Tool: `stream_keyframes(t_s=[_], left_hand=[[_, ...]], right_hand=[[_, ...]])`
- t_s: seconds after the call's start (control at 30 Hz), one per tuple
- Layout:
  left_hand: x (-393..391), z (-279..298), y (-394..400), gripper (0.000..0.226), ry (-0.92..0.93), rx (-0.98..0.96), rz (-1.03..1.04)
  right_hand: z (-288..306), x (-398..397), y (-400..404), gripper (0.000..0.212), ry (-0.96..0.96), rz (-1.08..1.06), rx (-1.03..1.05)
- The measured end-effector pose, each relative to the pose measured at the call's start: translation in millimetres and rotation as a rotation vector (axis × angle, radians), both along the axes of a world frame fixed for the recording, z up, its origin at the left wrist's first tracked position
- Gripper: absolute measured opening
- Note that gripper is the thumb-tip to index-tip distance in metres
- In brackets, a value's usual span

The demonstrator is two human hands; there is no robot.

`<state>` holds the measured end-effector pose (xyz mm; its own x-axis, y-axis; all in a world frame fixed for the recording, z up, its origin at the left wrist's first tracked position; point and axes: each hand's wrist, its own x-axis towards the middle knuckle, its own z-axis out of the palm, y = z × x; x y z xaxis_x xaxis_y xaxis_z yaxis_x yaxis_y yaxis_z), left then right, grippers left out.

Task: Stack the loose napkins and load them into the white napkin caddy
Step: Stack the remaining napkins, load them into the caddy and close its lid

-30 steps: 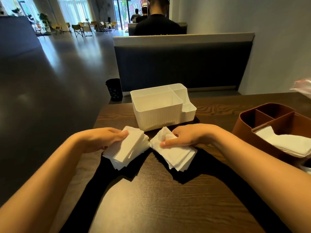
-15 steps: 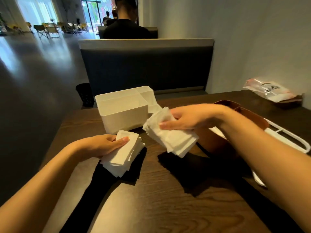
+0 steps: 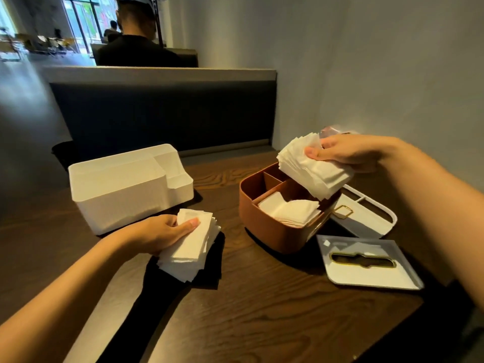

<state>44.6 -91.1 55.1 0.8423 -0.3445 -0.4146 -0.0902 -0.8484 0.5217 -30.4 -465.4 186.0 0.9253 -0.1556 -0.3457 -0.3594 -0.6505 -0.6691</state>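
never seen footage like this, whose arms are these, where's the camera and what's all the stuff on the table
There is no machine here: these are a person's two bare arms, filmed by a wide-angle camera worn on their head, looking forward and down.

The left hand grips a stack of white paper napkins resting on the dark wooden table. The right hand holds a second white napkin stack in the air above a brown divided caddy, which already has napkins in one compartment.

To the left stands a white ribbed plastic caddy. On the right lie a flat white lid with a gold-rimmed slot and a white tray.
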Motion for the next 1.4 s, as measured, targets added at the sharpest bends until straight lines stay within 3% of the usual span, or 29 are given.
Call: stream_keyframes(t_s=[0.17,0.33,0.5,0.67,0.97,1.13,1.27,1.33,1.4], left_hand=[[5,-4,-9,0.054,0.013,-0.018,-0.007],[4,-1,-15,0.056,0.028,-0.03,0.004],[6,-3,-18,0.063,0.013,0.008,-0.016],[9,-6,-15,0.081,0.019,-0.019,-0.031],[7,-5,-15,0.077,0.02,-0.01,-0.029],[8,-6,-17,0.075,0.001,0.026,-0.038],[6,-4,-21,0.064,-0.01,0.049,-0.018],[6,-4,-21,0.066,0.028,0.028,-0.002],[6,-3,-23,0.068,0.061,0.008,0.02]], right_hand=[[-2,0,-15,0.035,0.115,-0.016,-0.046],[-11,6,-17,0.055,0.259,0.045,-0.061],[-25,14,-13,0.047,0.247,0.023,-0.03],[-33,19,-6,0.034,0.365,0.073,-0.051],[-61,36,15,0.027,0.48,0.105,-0.273],[-62,33,27,0.054,0.369,0.291,-0.735],[-60,33,27,0.07,0.377,0.269,-0.827],[-65,32,29,0.066,0.409,0.285,-0.817],[-71,28,28,0.048,0.419,0.353,-0.841]])
